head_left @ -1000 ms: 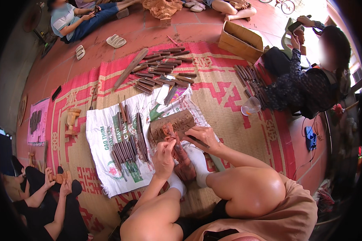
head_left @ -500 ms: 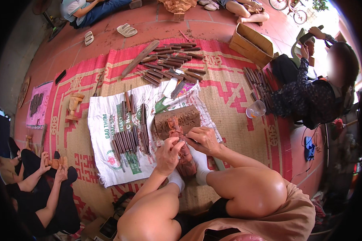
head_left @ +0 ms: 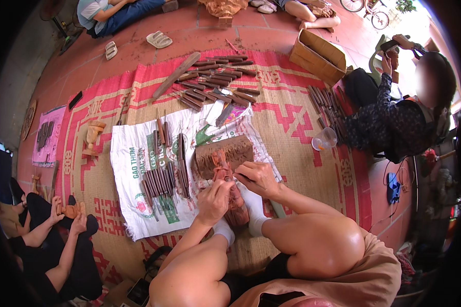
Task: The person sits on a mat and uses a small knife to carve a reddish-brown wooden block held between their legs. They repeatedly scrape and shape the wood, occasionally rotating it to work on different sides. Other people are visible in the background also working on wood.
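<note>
Head view, chisels (head_left: 161,181) beside carving (head_left: 229,179), sack (head_left: 133,169)

Two bare hands, both working close together ahead of the knees.

Left hand (head_left: 213,198): reaching forward from the lower edge, forearm running up over the left knee, fingers curling closed, knuckles facing up. Right hand (head_left: 258,176): coming in from the right over the bent right leg, wrist bending inward, fingers folding in a closed grip, sitting just beside and slightly ahead of the left. Both legs folding, feet in white socks.
</note>
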A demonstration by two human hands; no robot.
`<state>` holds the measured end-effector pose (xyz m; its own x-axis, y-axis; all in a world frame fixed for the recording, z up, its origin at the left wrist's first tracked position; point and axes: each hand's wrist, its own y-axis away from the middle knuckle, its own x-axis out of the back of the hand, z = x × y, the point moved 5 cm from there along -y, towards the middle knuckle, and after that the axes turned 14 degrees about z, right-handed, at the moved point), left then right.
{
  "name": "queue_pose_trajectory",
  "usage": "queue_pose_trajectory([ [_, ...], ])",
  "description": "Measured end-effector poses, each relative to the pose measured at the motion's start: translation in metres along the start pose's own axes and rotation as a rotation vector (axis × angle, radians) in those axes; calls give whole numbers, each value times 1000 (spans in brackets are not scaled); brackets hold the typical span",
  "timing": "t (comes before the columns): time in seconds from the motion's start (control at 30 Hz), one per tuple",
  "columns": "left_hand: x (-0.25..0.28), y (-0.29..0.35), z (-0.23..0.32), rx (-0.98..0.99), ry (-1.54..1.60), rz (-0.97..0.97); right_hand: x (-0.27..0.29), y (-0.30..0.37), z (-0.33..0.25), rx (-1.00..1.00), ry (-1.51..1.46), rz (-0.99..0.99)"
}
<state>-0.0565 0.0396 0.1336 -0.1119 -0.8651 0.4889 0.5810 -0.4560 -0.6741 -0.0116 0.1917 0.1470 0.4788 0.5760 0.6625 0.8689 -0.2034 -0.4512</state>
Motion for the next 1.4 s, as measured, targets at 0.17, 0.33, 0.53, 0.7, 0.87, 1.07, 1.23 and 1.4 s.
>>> queue_pose_trajectory([
  [0.17, -1, 8, 9, -54, -23, -98, 6, -3, -5, 205, -57, 103],
  [0.33, 4, -8, 27, -210, -25, -25, -1, 8, -14, 323, 104, 94],
  [0.53, -2, 6, 27, -336, -96, -177, -6, 6, -20, 342, 153, 104],
  [0.7, -1, 8, 28, -316, 2, -188, -10, 11, -21, 328, 157, 119],
  [0.87, 1, 4, 34, -281, 68, -232, -13, 21, -16, 299, 163, 57],
  [1.07, -3, 6, 28, -339, -10, -180, -16, 18, -15, 223, 90, -28],
  [1.23, 0, 2, 26, -317, -58, -156, -20, 14, -11, 141, -34, -76],
  [1.4, 5, 6, 29, -434, -18, -45, -20, 17, 4, 66, -100, -112],
])
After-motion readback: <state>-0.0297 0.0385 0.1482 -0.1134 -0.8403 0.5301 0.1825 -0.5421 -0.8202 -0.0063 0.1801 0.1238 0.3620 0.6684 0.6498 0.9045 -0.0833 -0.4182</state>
